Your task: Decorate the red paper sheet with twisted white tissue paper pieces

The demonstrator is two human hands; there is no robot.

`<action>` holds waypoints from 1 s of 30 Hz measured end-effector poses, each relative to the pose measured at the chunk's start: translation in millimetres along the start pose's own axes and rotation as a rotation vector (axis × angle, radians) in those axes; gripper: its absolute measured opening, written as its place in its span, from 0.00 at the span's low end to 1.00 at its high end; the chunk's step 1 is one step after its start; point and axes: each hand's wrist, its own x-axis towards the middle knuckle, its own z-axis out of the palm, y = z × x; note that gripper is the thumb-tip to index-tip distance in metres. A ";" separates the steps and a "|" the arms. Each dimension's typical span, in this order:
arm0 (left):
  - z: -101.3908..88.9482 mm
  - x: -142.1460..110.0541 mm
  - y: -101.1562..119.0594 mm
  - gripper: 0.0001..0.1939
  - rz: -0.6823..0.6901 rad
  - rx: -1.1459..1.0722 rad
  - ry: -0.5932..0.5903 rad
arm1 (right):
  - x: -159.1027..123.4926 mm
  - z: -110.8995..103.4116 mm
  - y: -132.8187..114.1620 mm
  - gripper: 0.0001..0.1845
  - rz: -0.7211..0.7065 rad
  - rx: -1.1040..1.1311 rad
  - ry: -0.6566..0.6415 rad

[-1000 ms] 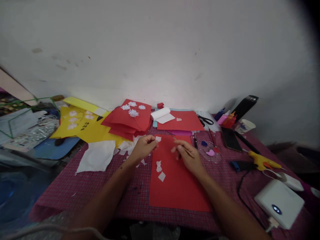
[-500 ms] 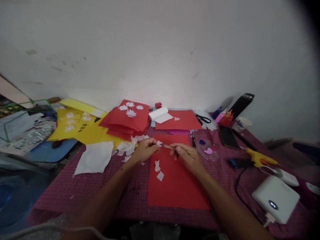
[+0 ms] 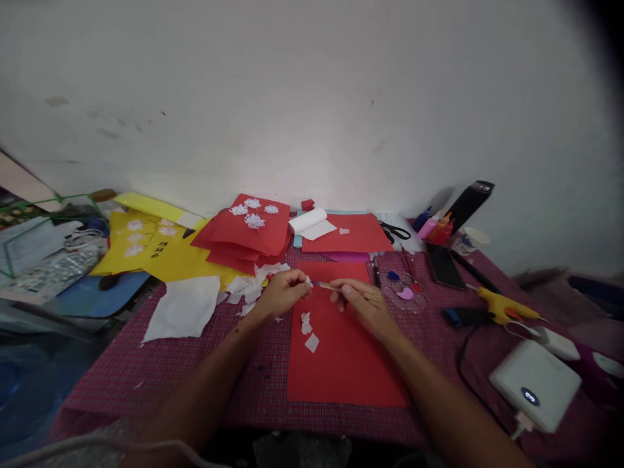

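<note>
White paper, in the form of a small scrap [image 3: 309,281], is pinched between the thumb and forefinger of the left hand [image 3: 283,291], the fingertips nearly together; the right hand [image 3: 363,304] grips a slender stick [image 3: 322,285] like a pencil, its end directed at the scrap over the upper part of a red sheet [image 3: 348,364]. The paper looks thin, so a hard push of the stick could pierce or tear it, and a slackened pinch could let it drop. Lower on the red sheet lie a crumpled piece [image 3: 305,323] and a flat white square [image 3: 312,342], both apparently loose; a sleeve of air or a brushing wrist might shift them. Beside the left wrist, the torn scraps [image 3: 248,289] could likewise be swept aside. Farther right, the black cord [image 3: 463,354] near the right forearm might snag and drag the yellow glue gun [image 3: 504,305]. Fingertips cover much of the pinched scrap; contact between it and the stick, and the kind of tip, cannot be made out. The right hand hides the stick's rear portion, and the lower border cuts off both forearms.
</note>
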 end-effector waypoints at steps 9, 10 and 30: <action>-0.6 -1.4 -3.8 0.06 0.050 -0.020 -0.062 | 4.4 -4.0 7.0 0.15 0.044 0.142 0.026; -0.4 -1.9 -3.2 0.04 0.073 0.014 -0.063 | 5.7 -4.9 8.1 0.14 0.060 0.188 0.035; 4.7 -5.4 6.3 0.11 0.096 0.087 -0.016 | 10.7 -8.2 10.2 0.14 0.201 0.446 0.067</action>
